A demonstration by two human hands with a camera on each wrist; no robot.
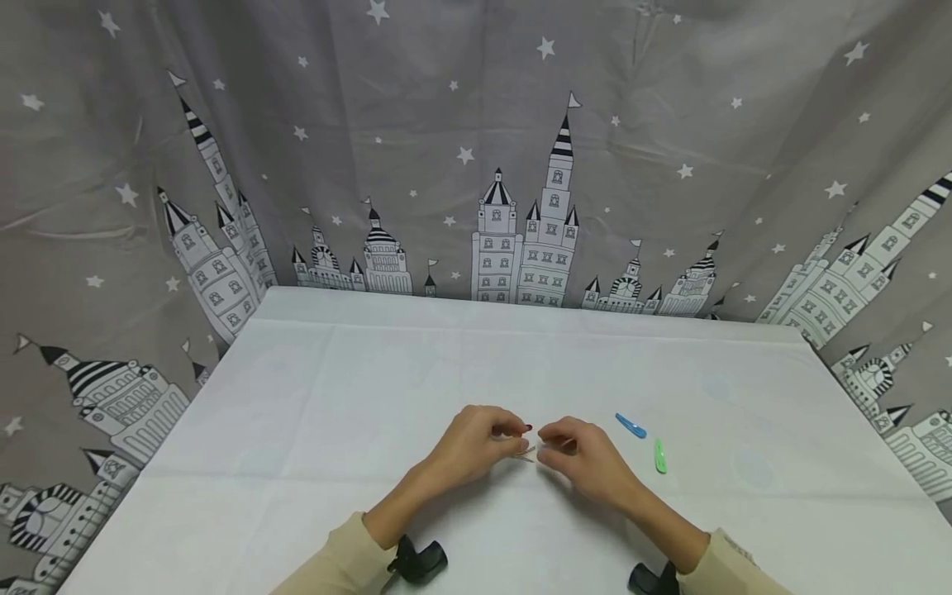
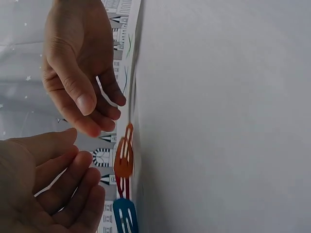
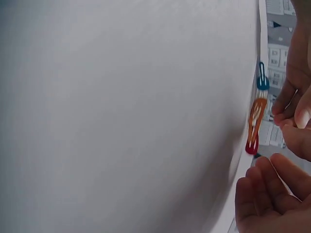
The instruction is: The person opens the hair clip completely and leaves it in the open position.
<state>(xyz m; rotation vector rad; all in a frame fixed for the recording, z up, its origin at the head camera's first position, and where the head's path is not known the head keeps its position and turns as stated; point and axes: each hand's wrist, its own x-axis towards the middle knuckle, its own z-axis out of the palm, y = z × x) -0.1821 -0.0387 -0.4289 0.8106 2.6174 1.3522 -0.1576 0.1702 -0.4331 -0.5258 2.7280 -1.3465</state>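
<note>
In the head view my left hand (image 1: 476,442) hovers low over the white cloth, fingers loosely bent. My right hand (image 1: 587,459) faces it across a small gap, its fingers likewise relaxed. Three snap hair clips lie close together below the hands, mostly covered by the left hand from above. An orange hair clip (image 2: 124,158) is nearest the right fingertips in the left wrist view; a red hair clip (image 3: 251,147) and a blue hair clip (image 2: 125,216) overlap it. Both wrist views show these clips outside the fingers.
On the white tablecloth (image 1: 357,388), to the right of my right hand, lie another blue hair clip (image 1: 630,426) and a green hair clip (image 1: 660,456). A grey curtain (image 1: 431,124) printed with castles and stars hangs behind and beside the table.
</note>
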